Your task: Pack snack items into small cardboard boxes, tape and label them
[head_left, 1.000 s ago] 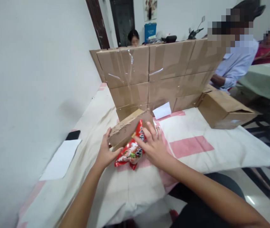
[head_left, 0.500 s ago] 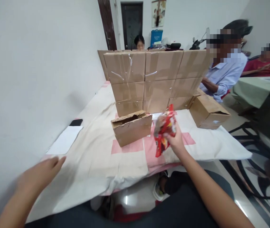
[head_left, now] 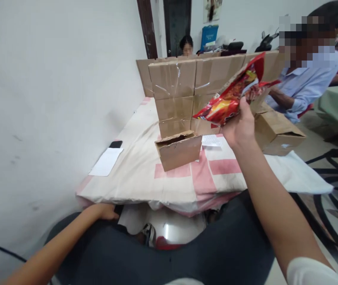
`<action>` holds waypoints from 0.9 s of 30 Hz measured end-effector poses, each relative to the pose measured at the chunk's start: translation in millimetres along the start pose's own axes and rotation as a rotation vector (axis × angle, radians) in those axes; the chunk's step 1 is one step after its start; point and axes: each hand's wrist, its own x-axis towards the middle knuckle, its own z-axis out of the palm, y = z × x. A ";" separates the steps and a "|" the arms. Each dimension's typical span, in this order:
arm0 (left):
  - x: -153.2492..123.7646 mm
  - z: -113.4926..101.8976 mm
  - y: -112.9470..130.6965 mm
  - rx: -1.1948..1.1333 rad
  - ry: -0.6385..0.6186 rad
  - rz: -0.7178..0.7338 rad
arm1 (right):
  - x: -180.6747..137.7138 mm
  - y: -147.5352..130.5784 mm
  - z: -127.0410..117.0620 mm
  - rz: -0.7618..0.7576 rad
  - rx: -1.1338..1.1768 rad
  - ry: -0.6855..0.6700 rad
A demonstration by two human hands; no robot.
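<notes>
My right hand (head_left: 240, 126) is closed around shiny red snack packets (head_left: 231, 105), printed in yellow and orange, raised above the table in front of the stacked cartons. There seem to be two packets, but overlap hides how many. Below and left of them, a small open-topped cardboard box (head_left: 180, 152) stands on the table, its inside dark. My left hand (head_left: 106, 211) is low at the table's near edge, beside my thigh and against something dark; its fingers are mostly hidden.
Stacked taped cartons (head_left: 173, 81) form a wall across the table (head_left: 139, 174). Another carton (head_left: 281, 134) sits at the right. White paper (head_left: 106, 162) and a black phone-like object (head_left: 115, 144) lie by the left wall. A person in a light blue shirt (head_left: 317, 79) is beyond the right side.
My right hand has lifted the red packets up and to the right. My left hand has dropped from over the table to its near edge. The view has shifted.
</notes>
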 end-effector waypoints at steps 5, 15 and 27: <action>51.8 -12.0 87.5 -0.076 -0.094 0.223 | 5.3 39.3 39.8 -0.233 -0.103 0.130; 146.9 23.6 126.4 0.145 0.586 0.987 | -33.5 38.5 35.1 -0.110 -0.608 -0.949; 98.7 29.4 104.8 0.009 0.660 1.114 | -57.3 -7.5 65.2 -0.365 -1.211 -0.674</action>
